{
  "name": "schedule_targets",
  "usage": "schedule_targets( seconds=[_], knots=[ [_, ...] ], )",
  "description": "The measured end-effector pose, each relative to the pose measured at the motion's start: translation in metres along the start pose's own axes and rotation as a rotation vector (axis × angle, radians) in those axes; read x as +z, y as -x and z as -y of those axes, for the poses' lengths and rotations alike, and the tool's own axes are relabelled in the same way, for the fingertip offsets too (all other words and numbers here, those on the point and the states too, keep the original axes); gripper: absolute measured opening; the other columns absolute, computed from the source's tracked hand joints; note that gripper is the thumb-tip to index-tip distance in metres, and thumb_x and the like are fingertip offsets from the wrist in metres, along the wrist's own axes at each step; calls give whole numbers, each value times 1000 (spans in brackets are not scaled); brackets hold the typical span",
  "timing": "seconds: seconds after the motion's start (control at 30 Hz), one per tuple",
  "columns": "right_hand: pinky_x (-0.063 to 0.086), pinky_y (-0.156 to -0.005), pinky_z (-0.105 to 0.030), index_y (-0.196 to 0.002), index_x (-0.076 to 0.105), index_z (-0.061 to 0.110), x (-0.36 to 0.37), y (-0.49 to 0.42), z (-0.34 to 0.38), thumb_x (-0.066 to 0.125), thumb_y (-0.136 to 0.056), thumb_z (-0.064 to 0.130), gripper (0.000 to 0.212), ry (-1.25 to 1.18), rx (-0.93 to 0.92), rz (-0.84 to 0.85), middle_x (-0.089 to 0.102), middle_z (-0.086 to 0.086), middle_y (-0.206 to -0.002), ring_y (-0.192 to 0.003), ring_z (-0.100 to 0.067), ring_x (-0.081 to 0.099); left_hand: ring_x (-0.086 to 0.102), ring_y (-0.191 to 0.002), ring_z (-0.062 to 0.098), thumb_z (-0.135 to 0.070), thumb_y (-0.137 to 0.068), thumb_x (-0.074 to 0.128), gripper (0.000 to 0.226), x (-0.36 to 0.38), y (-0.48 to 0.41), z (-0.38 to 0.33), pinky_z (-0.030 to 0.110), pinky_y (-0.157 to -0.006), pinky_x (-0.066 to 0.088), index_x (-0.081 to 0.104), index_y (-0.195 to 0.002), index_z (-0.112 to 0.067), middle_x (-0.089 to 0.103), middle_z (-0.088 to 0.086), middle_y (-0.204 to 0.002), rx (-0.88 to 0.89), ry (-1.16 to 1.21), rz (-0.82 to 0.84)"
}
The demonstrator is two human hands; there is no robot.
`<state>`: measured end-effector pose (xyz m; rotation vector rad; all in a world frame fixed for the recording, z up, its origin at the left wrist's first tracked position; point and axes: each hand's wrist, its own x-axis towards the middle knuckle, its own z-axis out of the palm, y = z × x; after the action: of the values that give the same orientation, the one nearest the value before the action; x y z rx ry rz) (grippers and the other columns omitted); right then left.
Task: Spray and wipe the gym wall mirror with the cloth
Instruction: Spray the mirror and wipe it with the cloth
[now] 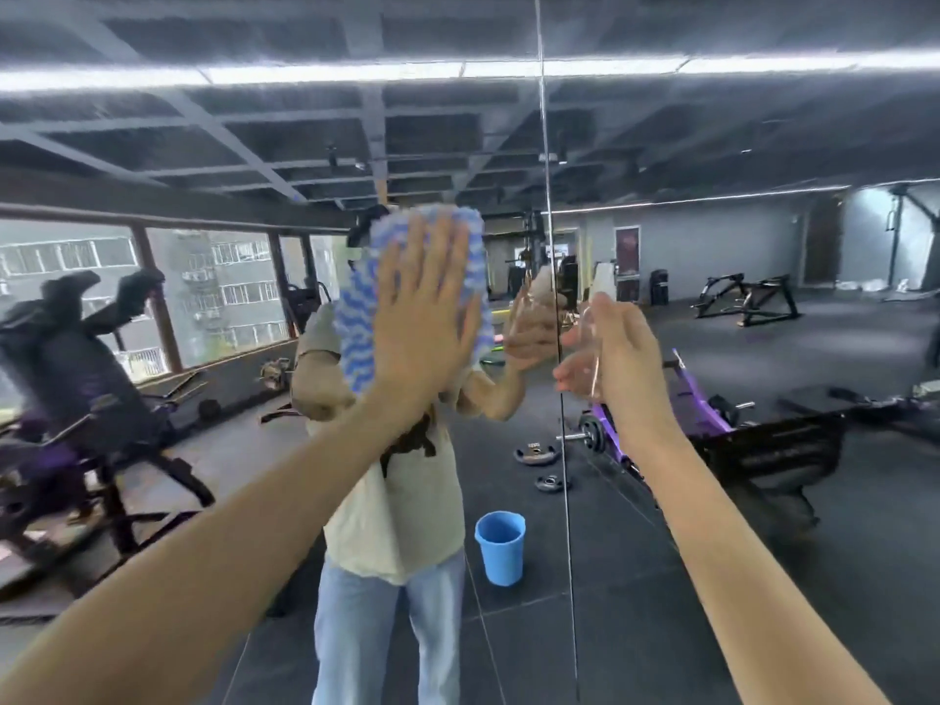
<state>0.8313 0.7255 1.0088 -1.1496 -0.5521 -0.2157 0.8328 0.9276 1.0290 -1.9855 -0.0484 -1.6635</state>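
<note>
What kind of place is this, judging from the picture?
Most likely a gym: the wall mirror reflects weight plates, a black exercise machine at left and another machine farther back.

Both bare arms up and reaching forward, left hand (422, 318) flat, fingers (437, 246) straight and pointing up, palm pressing the cloth (353, 318), right hand (618, 358) raised just beside it, blurred, curled round a clear spray bottle (592, 323).
</note>
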Motion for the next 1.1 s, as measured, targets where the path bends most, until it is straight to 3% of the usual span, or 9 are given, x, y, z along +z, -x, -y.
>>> schedule_targets(
  seconds=[0.1, 0.17, 0.3, 0.5, 0.63, 0.7, 0.8, 0.9, 1.1],
  knots=[
    [52, -50, -28, -94, 49, 14, -7, 24, -21, 45, -102, 29, 18, 32, 36, 4, 65, 1, -75, -52, -11, 58, 22, -144, 23, -41, -90, 52, 73, -2, 91, -19, 42, -120, -10, 24, -150, -10, 32, 5, -155, 691, -7, 216],
    [51, -49, -25, -99, 52, 9, -16, 39, -32, 43, -103, 26, 20, 76, 68, 71, 62, -6, -80, -52, -9, 57, 20, -145, 22, -43, -95, 38, 67, -6, 107, -2, 41, -121, -6, 21, -151, -10, 34, 5, -154, 844, -21, 281],
    [39, -39, -17, -104, 51, -2, -28, 55, -40, 37, -105, 26, 31, 41, 169, 201, 60, -6, -64, -40, -13, 51, 7, -149, 20, -41, -100, 29, 59, -14, 52, 50, 43, -120, 9, 25, -152, -16, 25, 6, -157, 617, -26, 183],
    [44, -44, -27, -125, 49, 42, -24, 63, -44, 32, -105, 27, 30, -125, 111, 308, 59, -12, -75, -42, -24, 49, 5, -149, 22, -41, -102, 23, 61, -33, -22, 100, 38, -119, -7, 6, -155, -18, 9, 8, -162, -95, -46, 75],
    [44, -44, -27, -133, 43, 46, -21, 63, -45, 37, -105, 25, 35, -34, 70, 243, 58, -5, -73, -44, -20, 48, 8, -149, 25, -40, -100, 27, 63, -18, 55, 67, 43, -120, 1, 10, -155, -14, 13, 9, -161, 307, -51, 147],
    [51, -54, -31, -144, 27, 46, -20, 62, -48, 44, -102, 10, 57, 63, 73, 258, 62, 8, -79, -52, -13, 53, 12, -148, 26, -42, -100, 25, 63, -19, 71, 75, 45, -120, 7, 13, -155, -14, 14, 9, -161, 486, -72, 199],
    [51, -67, -12, -151, 8, 37, -19, 63, -53, 45, -99, -3, 75, 230, 40, 304, 56, 20, -86, -60, 6, 57, 10, -149, 25, -45, -101, 22, 63, -21, 70, 79, 44, -120, 6, 9, -155, -15, 11, 7, -162, 505, -69, 229],
    [55, -64, -35, -146, 16, 43, -14, 66, -53, 47, -96, -5, 76, 284, -78, 304, 58, 17, -67, -54, -4, 52, 10, -149, 25, -44, -101, 23, 63, -21, 71, 75, 45, -121, 6, 11, -155, -15, 12, 8, -161, 488, -89, 215],
    [52, -52, -38, -131, 36, 50, -7, 60, -63, 52, -90, 6, 62, 527, -237, 89, 54, 4, -59, -46, -11, 44, 9, -149, 26, -45, -101, 20, 63, -23, 72, 72, 45, -121, 6, 7, -156, -16, 10, 8, -161, 456, -81, 231]
  ],
)
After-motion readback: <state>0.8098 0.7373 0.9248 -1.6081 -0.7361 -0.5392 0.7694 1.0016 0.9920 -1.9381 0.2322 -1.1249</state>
